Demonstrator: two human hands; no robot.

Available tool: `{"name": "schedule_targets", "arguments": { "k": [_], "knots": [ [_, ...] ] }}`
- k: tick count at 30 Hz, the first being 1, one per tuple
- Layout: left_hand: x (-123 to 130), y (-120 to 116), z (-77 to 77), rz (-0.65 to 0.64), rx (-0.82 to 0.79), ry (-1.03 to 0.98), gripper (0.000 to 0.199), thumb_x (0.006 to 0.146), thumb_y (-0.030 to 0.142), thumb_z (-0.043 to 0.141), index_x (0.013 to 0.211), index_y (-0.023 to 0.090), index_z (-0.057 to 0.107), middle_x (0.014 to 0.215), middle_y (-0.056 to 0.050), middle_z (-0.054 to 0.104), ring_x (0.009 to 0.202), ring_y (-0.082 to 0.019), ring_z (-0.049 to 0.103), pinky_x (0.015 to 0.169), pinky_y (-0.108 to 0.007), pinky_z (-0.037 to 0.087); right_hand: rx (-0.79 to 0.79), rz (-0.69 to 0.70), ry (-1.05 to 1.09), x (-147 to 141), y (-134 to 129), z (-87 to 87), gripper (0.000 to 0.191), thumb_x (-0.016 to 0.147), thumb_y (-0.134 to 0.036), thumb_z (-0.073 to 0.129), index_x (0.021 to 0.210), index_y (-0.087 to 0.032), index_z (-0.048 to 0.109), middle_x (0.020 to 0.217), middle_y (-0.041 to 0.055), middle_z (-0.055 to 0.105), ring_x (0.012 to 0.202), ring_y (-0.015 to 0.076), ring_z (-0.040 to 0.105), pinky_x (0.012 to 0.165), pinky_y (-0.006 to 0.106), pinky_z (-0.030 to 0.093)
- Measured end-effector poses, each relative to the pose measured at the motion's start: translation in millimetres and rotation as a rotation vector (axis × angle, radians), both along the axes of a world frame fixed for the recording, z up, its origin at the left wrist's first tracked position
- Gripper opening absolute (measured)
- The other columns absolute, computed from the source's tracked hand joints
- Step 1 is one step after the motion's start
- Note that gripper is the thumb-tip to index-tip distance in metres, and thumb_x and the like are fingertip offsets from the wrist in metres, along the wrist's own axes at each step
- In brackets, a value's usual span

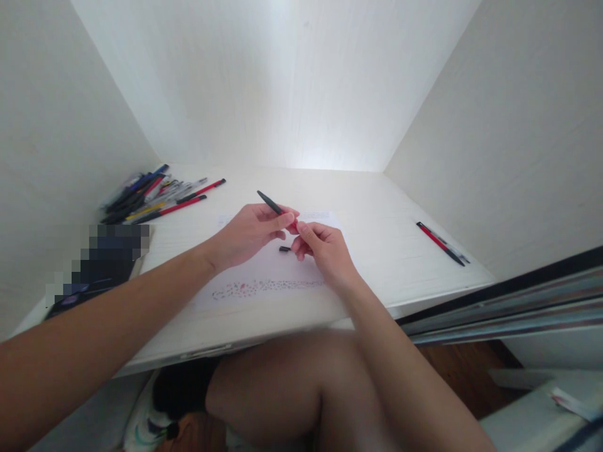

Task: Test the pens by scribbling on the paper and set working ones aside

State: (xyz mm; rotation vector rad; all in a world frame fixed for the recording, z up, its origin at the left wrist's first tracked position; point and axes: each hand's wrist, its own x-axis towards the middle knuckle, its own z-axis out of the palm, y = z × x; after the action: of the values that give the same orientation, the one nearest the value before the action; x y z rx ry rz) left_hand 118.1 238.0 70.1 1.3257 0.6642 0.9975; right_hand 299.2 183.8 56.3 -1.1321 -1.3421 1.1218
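A pen with a black barrel and a red part (271,202) is held above the desk, its black tip pointing up and to the left. My left hand (252,229) is closed around its middle, thumb on top. At the red end, the fingers of my right hand (327,248) are pinched together against the pen. A small black pen piece (284,249) shows just left of my right fingertips; whether it lies on the paper or touches those fingers I cannot tell. Beneath both hands is a white sheet of paper (264,270) with many small dark and red marks along its near edge.
A pile of pens and pen parts (141,198) lies at the back left of the white desk (377,276). In front of it is a dark, partly blurred-out object (113,257). A red and black pen (440,243) rests at the right, beside a clear thin part. White panels enclose the desk.
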Motion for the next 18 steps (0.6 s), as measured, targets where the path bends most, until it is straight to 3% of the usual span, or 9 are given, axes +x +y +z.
{"name": "schedule_targets", "arguments": {
  "k": [4,6,10,14,16,18],
  "knots": [
    [-3.7,10.7,-2.2,0.201,-0.016,-0.152,0.02,0.081,0.026,0.089,0.089,0.017,0.073,0.09,-0.005,0.072,0.076,-0.014,0.063,0.076,-0.031,0.055,0.107,-0.239,-0.173,7.0,2.7,-2.2,0.026,0.095,-0.047,0.066,0.093,-0.022,0.07,0.087,0.0057,0.076,0.075,0.0183,0.067,0.078,0.036,0.051],
    [-6.3,16.9,-4.9,0.303,-0.038,-0.233,0.028,0.077,0.019,0.089,0.093,0.019,0.066,0.091,-0.005,0.072,0.081,-0.015,0.067,0.082,-0.032,0.056,0.131,-0.271,-0.311,6.2,1.4,-4.0,0.019,0.091,-0.04,0.072,0.096,-0.022,0.068,0.092,0.0061,0.077,0.083,0.0202,0.068,0.081,0.037,0.05],
    [-8.9,24.5,-11.8,0.521,-0.095,-0.267,0.052,0.073,0.01,0.089,0.107,0.025,0.054,0.086,-0.002,0.071,0.085,-0.019,0.071,0.086,-0.038,0.058,0.155,-0.128,-0.582,-3.3,-2.3,-6.0,0.015,0.086,-0.027,0.077,0.092,-0.023,0.064,0.099,0.0059,0.077,0.089,0.0218,0.067,0.085,0.038,0.048],
    [-8.2,25.8,-15.3,0.585,-0.095,-0.268,0.067,0.071,0.007,0.09,0.119,0.028,0.049,0.081,0.003,0.07,0.084,-0.02,0.073,0.088,-0.039,0.06,0.21,-0.034,-0.765,-14.8,-0.2,-6.7,0.014,0.089,-0.014,0.07,0.1,-0.023,0.066,0.099,0.0072,0.076,0.093,0.0238,0.065,0.089,0.04,0.046],
    [-7.2,25.0,-15.9,0.569,-0.065,-0.25,0.063,0.072,0.01,0.089,0.12,0.028,0.052,0.079,0.004,0.07,0.081,-0.018,0.073,0.087,-0.038,0.062,0.24,-0.005,-0.842,-18.6,1.9,-8.7,0.017,0.093,-0.012,0.063,0.106,-0.021,0.068,0.103,0.0097,0.075,0.096,0.025,0.063,0.091,0.04,0.047],
    [-5.7,23.8,-16.7,0.533,-0.029,-0.217,0.047,0.076,0.017,0.089,0.112,0.025,0.059,0.08,0.002,0.071,0.078,-0.016,0.073,0.085,-0.036,0.063,0.281,0.023,-0.947,-20.4,3.0,-12.3,0.023,0.097,-0.009,0.055,0.112,-0.018,0.069,0.11,0.0141,0.072,0.103,0.0275,0.062,0.094,0.041,0.047]
  ]
}}
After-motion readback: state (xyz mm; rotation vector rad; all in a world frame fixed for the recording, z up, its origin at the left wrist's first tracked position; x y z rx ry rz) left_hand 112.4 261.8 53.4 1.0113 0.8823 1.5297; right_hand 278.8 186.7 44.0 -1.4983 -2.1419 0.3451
